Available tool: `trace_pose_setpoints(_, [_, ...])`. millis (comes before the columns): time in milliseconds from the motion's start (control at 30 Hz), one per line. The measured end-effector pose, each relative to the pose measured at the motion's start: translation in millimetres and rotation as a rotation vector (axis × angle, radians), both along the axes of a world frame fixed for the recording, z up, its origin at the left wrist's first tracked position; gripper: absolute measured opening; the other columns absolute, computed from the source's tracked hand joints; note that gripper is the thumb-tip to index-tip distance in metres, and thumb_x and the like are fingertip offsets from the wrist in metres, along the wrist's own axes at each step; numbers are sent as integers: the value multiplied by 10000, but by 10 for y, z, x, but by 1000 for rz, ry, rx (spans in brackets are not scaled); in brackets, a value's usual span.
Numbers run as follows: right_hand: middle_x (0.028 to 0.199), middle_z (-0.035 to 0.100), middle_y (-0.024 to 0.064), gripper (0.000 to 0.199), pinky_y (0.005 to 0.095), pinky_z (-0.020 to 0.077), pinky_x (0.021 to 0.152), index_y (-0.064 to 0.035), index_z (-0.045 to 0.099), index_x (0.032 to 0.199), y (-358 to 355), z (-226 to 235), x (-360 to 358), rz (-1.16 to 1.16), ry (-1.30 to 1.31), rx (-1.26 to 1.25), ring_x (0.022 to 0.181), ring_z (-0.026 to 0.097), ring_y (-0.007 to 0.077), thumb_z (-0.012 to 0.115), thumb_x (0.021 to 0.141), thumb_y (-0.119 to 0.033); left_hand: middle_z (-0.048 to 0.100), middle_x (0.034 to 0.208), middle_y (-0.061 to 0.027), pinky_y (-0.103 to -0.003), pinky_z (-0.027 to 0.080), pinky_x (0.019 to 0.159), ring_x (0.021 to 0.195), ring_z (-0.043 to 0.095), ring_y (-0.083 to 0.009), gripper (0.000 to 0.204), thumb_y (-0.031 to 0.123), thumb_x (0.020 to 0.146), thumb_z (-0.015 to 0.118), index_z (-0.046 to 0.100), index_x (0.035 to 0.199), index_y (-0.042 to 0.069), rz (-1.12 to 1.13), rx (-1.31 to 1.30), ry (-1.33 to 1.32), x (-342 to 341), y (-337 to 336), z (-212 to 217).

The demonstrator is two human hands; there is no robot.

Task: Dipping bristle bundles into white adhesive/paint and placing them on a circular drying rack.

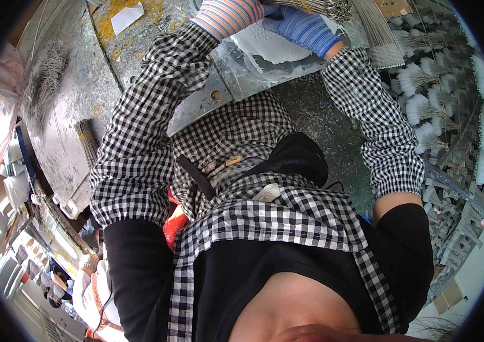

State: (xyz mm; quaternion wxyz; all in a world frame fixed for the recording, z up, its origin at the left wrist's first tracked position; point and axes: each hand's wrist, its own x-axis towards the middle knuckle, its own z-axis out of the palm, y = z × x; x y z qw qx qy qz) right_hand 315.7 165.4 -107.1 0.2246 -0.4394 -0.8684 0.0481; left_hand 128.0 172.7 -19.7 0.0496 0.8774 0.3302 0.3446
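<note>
My left hand (228, 16), in a pink and orange striped glove, reaches to the top edge of the picture, where its fingers are cut off. My right hand (302, 28), in a blue striped glove, lies curled against the underside of a bundle of thin grey metal wires (316, 7) that fans out to the right. Below both hands a white sheet (265, 47) lies on a shiny metal plate (242, 74). Black and white checked sleeves cover both forearms.
Yellow rubber bands (118, 10) and a white paper slip (126, 17) lie on the grey worktop at top left. A tied wire bundle (87, 142) lies further left. Racks of white-tufted wire pieces (424, 105) fill the right side. Another person (91, 279) is at lower left.
</note>
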Motion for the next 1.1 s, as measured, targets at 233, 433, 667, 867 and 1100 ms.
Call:
trace_pose_setpoints(233, [1328, 571, 182, 548, 437, 360, 1106, -68, 558, 1313, 9, -142, 24, -12, -48, 82, 1257, 506, 347, 590, 871, -389, 623, 1023, -120, -443, 480, 871, 995, 578, -351, 477, 212, 587, 844, 655, 1017, 131, -2, 28, -3, -11, 3, -82])
trace_pose_setpoints(433, [1292, 599, 174, 521, 444, 406, 1056, -87, 581, 1284, 2, -125, -49, -62, -19, 135, 1192, 556, 338, 589, 873, -407, 623, 1007, -117, -442, 484, 858, 984, 582, -344, 453, 218, 603, 831, 655, 1009, 124, -5, -7, -31, 6, 18, -79])
trace_pose_setpoints(667, [885, 711, 136, 327, 367, 545, 765, -13, 674, 1023, -212, 851, -271, -56, 349, -239, 834, 684, 277, 739, 826, -266, 631, 927, -32, -287, 504, 753, 824, 590, -125, 364, 161, 816, 773, 578, 1095, 31, -82, -602, -648, -214, 108, 169])
trace_pose_setpoints(867, [829, 669, 145, 348, 374, 527, 719, -3, 644, 1028, -292, 1121, -373, -43, 301, -230, 775, 659, 274, 727, 818, -268, 601, 916, -12, -289, 511, 756, 844, 586, -123, 376, 281, 861, 779, 576, 1064, 39, -108, -887, -787, -429, 32, 418])
trace_pose_setpoints(1100, [816, 653, 149, 351, 371, 519, 719, -5, 629, 1028, -333, 1010, -381, -40, 316, -74, 767, 645, 285, 696, 807, -269, 601, 953, -22, -295, 519, 812, 888, 598, -140, 374, 142, 837, 771, 560, 1120, 20, -240, -968, -828, -522, 32, 332])
